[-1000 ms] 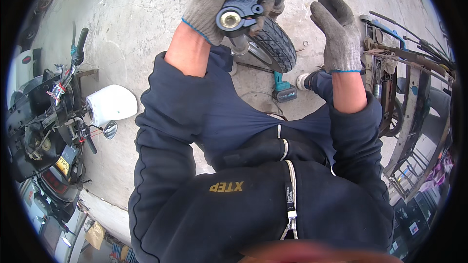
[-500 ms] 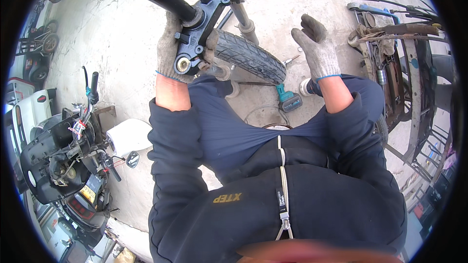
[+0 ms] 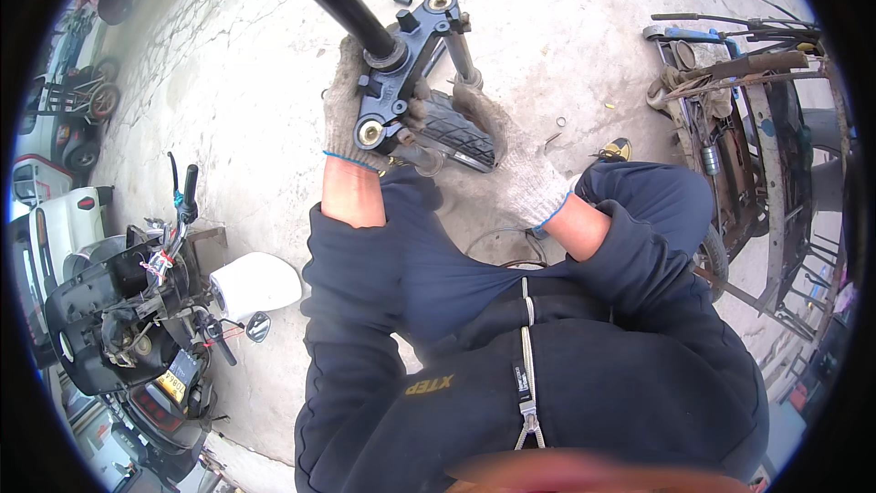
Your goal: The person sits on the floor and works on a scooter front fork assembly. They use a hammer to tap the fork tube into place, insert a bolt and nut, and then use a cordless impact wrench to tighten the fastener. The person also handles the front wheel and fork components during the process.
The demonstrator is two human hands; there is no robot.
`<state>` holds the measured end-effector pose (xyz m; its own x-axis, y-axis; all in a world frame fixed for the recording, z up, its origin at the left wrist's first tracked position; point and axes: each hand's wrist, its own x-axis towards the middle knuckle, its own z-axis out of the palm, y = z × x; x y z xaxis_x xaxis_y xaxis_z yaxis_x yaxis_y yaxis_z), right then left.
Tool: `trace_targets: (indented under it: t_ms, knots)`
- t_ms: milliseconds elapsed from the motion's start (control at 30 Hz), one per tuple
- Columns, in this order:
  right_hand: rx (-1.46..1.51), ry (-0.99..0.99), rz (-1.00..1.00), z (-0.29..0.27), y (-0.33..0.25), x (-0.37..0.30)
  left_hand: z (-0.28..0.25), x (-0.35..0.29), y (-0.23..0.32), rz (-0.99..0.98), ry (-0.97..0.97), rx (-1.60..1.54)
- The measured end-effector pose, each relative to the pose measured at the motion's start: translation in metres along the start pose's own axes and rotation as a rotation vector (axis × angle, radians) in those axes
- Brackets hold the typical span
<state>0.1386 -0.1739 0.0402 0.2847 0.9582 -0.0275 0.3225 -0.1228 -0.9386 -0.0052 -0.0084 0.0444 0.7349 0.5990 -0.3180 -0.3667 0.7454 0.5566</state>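
A motorcycle front fork (image 3: 395, 82) with a blue-black clamp plate and a long black steering tube stands in front of me, tilted. My left hand (image 3: 347, 105), in a grey knitted work glove, is closed round the clamp plate's left side; its fingertips show on the far side. Below the plate, the fork's legs straddle a wheel with a black treaded tyre (image 3: 454, 128). My right hand (image 3: 520, 160), also gloved, is closed against the tyre's right side, its fingers reaching up beside the fork leg. Part of that grip is hidden behind the tyre.
A motorcycle (image 3: 128, 329) with a white box-like part (image 3: 255, 283) stands at left. On the right is a rusty metal frame (image 3: 762, 155) holding tools. A small ring (image 3: 561, 121) and a dark short cylinder (image 3: 402, 0) lie on the concrete floor.
My right hand, open in the air before, has come left and down onto the tyre. The fork has shifted slightly right and down in view. The teal cordless tool is now out of sight.
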Motion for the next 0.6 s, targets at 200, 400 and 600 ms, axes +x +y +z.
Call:
trace_targets:
  t_ms: [200, 400, 600]
  knots:
    - [0.182, 0.128, 0.183, 0.010, -0.010, 0.025, 0.030, 0.061, -0.042, 0.353, 0.508, 1.019]
    - [0.543, 0.496, 0.204, -0.063, 0.056, 0.096, 0.021, 0.073, -0.034, 0.327, 0.571, 0.676]
    - [0.857, 0.501, 0.463, -0.162, 0.168, 0.202, -0.009, 0.072, -0.014, 0.263, 0.703, 0.301]
